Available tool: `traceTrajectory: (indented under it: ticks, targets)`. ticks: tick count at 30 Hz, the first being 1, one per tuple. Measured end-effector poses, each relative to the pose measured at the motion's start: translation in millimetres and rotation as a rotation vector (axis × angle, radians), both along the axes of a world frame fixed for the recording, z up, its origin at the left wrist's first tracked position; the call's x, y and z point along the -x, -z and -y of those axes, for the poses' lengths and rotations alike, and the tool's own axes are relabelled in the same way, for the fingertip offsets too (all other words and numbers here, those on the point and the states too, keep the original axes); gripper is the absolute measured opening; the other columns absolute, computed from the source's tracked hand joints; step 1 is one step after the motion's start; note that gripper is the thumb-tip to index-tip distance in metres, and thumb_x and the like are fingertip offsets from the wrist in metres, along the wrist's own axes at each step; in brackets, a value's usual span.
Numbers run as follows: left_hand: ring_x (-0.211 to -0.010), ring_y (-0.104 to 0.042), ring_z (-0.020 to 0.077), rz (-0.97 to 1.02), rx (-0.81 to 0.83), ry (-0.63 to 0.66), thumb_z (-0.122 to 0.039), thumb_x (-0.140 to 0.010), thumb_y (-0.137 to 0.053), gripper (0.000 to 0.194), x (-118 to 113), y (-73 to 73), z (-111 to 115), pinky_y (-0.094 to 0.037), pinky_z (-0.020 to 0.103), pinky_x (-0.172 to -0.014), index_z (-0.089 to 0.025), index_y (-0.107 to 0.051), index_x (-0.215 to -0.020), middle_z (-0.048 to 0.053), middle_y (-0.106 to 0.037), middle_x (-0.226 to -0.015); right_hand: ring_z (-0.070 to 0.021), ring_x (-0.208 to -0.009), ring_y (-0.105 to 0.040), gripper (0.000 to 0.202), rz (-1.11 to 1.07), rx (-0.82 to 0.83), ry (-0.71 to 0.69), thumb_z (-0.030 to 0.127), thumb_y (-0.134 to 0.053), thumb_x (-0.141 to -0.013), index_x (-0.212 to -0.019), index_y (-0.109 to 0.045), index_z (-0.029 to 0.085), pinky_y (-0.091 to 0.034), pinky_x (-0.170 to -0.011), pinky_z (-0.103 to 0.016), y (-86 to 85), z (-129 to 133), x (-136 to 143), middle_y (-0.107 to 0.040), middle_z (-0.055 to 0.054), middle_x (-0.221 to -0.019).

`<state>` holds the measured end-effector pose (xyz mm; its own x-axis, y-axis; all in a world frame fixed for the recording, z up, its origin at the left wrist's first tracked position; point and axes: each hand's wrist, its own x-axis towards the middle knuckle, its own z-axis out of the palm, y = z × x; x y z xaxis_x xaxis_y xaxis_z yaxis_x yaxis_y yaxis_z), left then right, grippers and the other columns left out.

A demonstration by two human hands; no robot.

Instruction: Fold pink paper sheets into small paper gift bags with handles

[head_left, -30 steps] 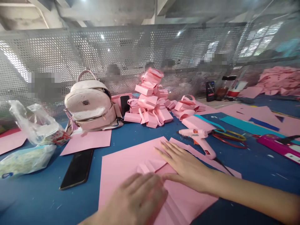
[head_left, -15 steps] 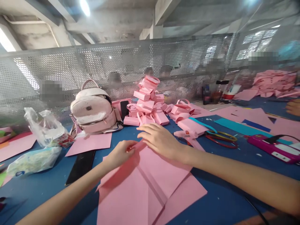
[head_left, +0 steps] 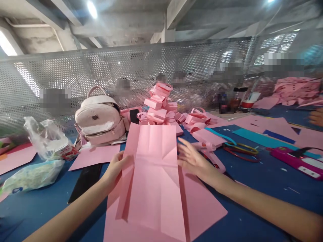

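Note:
A creased pink paper sheet (head_left: 156, 174) stands tilted up in front of me, with fold lines running along and across it and its left strip bent. My left hand (head_left: 117, 169) grips its left edge, thumb on the front; the other fingers are partly hidden behind. Beside the right edge is my right hand (head_left: 193, 159), open with fingers apart; whether the fingertips touch the paper I cannot tell. More pink sheets (head_left: 204, 208) lie flat beneath. Just beyond my right hand rests a pink glue gun (head_left: 212, 156).
A pile of folded pink paper boxes (head_left: 160, 106) stands behind the sheet. To its left are a pale backpack (head_left: 99, 117), plastic bags (head_left: 35, 174) and a black phone (head_left: 85, 181). Scissors (head_left: 239, 151) and a magenta power strip (head_left: 297, 161) lie right. Another person's hand (head_left: 316, 116) shows at the right edge.
The pink sheet has been raised from lying folded on the stack and opened out. My left hand has moved left with its edge; my right hand has moved off the paper's top to its right side.

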<state>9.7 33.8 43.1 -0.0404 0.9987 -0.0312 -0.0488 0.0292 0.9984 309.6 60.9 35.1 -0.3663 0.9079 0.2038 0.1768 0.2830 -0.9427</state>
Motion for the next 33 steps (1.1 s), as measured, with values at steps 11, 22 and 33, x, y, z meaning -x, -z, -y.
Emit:
traceTrajectory:
  ticks: [11,22,33]
  targets:
    - [-0.075,-0.065,0.0158,0.139,0.061,0.045,-0.046,-0.072,-0.082,0.038,5,10.3,2,-0.048,0.025,-0.073,-0.018,-0.065,-0.092,0.002,-0.069,-0.085,-0.0301,-0.106,-0.067,0.047,-0.018,0.027,-0.057,0.038,-0.059,-0.086,-0.130,-0.057,0.019,-0.050,-0.098,-0.048,4.9,-33,37,-0.070,-0.009,-0.122]
    - [-0.060,-0.055,0.0069,0.179,0.068,0.116,-0.051,-0.076,-0.080,0.040,5,18.3,0,-0.040,0.016,-0.058,-0.017,-0.060,-0.086,-0.003,-0.060,-0.069,-0.0295,-0.100,-0.068,0.047,0.001,0.038,-0.094,0.046,-0.057,-0.091,-0.131,-0.056,0.022,-0.053,-0.092,-0.046,5.7,-29,28,-0.072,-0.008,-0.108]
    - [-0.056,-0.059,0.0143,0.019,0.193,0.238,-0.043,-0.060,-0.092,0.041,-1,13.7,12,-0.045,0.024,-0.057,-0.012,-0.066,-0.073,0.002,-0.064,-0.063,-0.0241,-0.107,-0.058,0.029,0.088,0.053,-0.219,0.043,-0.057,-0.095,-0.118,-0.058,0.025,-0.042,-0.104,-0.039,6.9,-15,25,-0.063,-0.003,-0.106]
